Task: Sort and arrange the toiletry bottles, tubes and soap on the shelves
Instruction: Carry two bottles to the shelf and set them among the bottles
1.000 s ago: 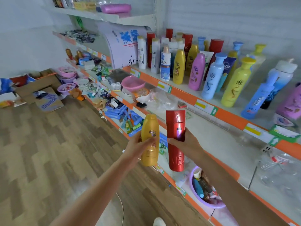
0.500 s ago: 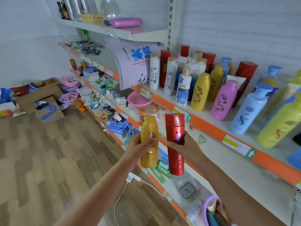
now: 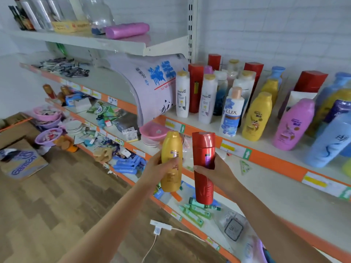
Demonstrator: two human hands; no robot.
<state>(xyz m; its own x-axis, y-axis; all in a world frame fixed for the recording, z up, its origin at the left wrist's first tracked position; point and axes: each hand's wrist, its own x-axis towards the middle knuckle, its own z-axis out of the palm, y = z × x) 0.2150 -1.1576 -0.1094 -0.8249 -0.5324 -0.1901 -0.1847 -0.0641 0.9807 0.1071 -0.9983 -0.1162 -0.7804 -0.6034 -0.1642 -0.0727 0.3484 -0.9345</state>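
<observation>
Yellow bottle [image 3: 171,161] and red bottle [image 3: 204,168] stand upright, caps up, each clasped in a hand's grip, left [image 3: 158,168] and right [image 3: 218,172].

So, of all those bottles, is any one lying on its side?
Yes: the pink bottle on the top shelf lies flat on its side. The bottles on the orange-edged shelf below stand upright, as do the two in the person's hands.

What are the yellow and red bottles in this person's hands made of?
Yellow bottle: probably plastic with a pearly, metallic-gold sheen; soft highlights run along its rounded moulded body. Red bottle: likely plastic too, with a glossy metallic-red finish; it shows sharp bright reflections and a seam below the cap. Metal can't be ruled out.
</observation>
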